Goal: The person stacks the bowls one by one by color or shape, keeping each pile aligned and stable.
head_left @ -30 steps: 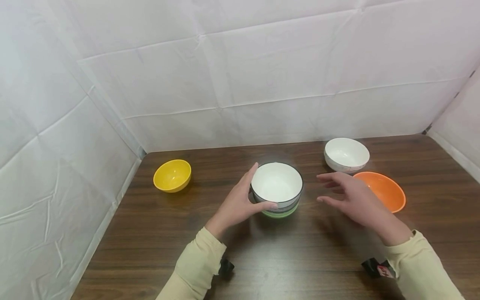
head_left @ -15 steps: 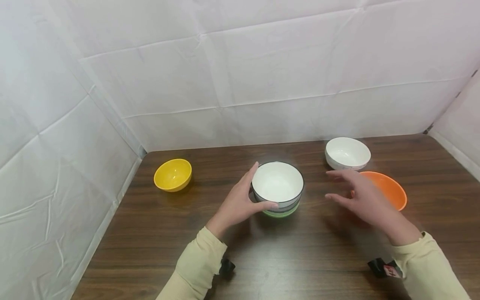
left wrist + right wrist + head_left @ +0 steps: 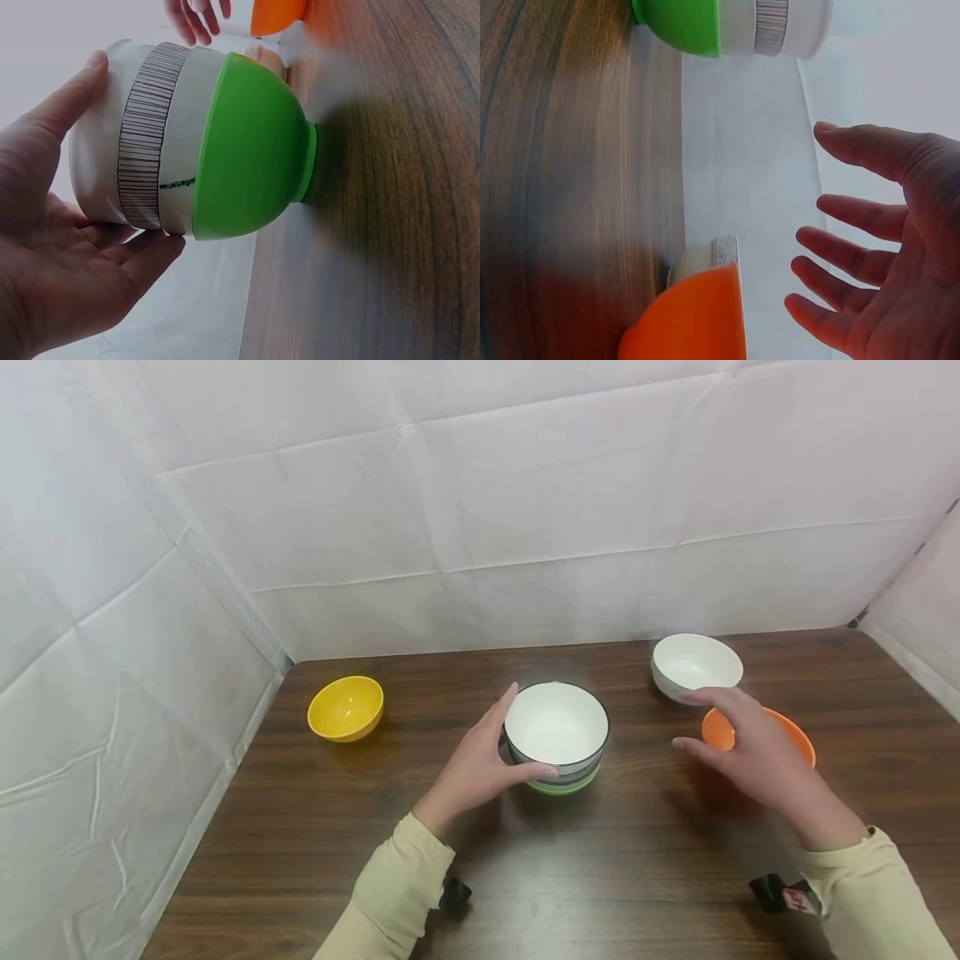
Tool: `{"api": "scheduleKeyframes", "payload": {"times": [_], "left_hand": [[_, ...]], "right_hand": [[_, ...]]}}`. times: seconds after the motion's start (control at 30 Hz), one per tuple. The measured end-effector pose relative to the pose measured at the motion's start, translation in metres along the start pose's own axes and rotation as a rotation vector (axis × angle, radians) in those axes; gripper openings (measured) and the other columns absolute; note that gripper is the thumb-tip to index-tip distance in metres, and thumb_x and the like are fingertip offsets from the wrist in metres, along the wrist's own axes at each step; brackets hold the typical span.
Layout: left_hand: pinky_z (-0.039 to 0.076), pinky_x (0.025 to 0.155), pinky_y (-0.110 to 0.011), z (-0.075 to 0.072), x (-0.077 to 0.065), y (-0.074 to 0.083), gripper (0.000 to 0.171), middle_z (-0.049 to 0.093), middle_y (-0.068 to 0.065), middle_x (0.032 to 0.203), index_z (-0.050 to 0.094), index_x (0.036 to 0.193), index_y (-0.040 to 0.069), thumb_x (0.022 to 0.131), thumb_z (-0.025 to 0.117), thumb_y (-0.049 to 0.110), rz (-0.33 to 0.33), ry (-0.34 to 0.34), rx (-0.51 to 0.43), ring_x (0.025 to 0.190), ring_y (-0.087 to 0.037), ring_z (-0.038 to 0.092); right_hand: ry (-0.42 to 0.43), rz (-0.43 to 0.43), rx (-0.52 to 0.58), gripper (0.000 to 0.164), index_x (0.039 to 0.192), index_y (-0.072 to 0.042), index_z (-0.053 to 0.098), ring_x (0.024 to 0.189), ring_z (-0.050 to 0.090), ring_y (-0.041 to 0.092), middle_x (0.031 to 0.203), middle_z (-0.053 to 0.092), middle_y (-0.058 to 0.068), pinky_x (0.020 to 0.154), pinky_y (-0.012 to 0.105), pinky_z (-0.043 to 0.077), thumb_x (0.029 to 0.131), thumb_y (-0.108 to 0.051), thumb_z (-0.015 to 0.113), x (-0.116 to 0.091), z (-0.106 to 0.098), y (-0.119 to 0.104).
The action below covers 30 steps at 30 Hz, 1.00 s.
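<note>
My left hand [image 3: 480, 770] grips the side of a stack of bowls in the head view, thumb near the front and fingers behind. On top is a white bowl [image 3: 557, 724] with a dark rim. Its band of black lines [image 3: 152, 135] shows in the left wrist view, with a plain white section below it. At the bottom, a green bowl [image 3: 251, 150] stands on the table. My right hand [image 3: 761, 752], holding nothing, hovers over an orange bowl [image 3: 694, 319] with fingers spread and slightly bent. It partly hides that bowl in the head view.
Behind the orange bowl sits another white bowl [image 3: 693, 662]. A yellow bowl [image 3: 345, 710] rests at the back left of the brown wooden table [image 3: 300, 860]. White sheeting [image 3: 525, 502] encloses the back and sides.
My right hand has moved right, away from the stack and over the orange bowl. The left hand keeps its place on the stack.
</note>
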<state>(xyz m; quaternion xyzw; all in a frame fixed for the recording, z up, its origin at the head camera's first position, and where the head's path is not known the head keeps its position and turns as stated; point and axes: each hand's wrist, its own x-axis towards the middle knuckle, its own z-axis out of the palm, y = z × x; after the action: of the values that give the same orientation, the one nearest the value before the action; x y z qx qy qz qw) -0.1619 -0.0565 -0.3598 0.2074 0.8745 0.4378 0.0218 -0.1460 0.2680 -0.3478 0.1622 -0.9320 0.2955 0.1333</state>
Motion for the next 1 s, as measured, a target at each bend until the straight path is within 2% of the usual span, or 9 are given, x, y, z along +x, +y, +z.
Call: {"api": "scheduleKeyframes", "payload": {"times": [0.2,0.5,1.0], "left_hand": [[0.034,0.111,-0.050,0.000,0.000,0.000,0.112,0.027,-0.005,0.157,0.018,0.154,0.015,0.067,0.083,0.045,-0.004,0.001,0.001,0.139,-0.018,0.028],[0.034,0.111,-0.050,0.000,0.000,-0.001,0.112,0.028,-0.005,0.157,0.018,0.154,0.016,0.067,0.083,0.044,-0.003,0.007,-0.002,0.139,-0.018,0.029],[0.034,0.112,-0.050,0.001,0.001,-0.002,0.112,0.028,-0.004,0.157,0.018,0.153,0.017,0.067,0.083,0.044,-0.015,0.000,-0.013,0.139,-0.017,0.029]], "right_hand": [[0.025,0.017,-0.031,0.066,0.127,0.008,0.050,0.115,0.043,0.048,0.121,0.053,0.032,0.091,0.069,0.037,0.075,-0.019,0.081,-0.002,-0.004,0.005],[-0.051,0.163,-0.049,0.084,0.139,0.008,0.036,0.120,0.034,0.054,0.132,0.042,0.036,0.092,0.075,0.031,0.080,-0.037,0.075,-0.004,-0.015,0.013],[-0.085,0.218,-0.071,0.086,0.139,0.013,0.033,0.120,0.030,0.058,0.134,0.037,0.041,0.093,0.077,0.028,0.083,-0.039,0.072,-0.007,-0.022,0.032]]}}
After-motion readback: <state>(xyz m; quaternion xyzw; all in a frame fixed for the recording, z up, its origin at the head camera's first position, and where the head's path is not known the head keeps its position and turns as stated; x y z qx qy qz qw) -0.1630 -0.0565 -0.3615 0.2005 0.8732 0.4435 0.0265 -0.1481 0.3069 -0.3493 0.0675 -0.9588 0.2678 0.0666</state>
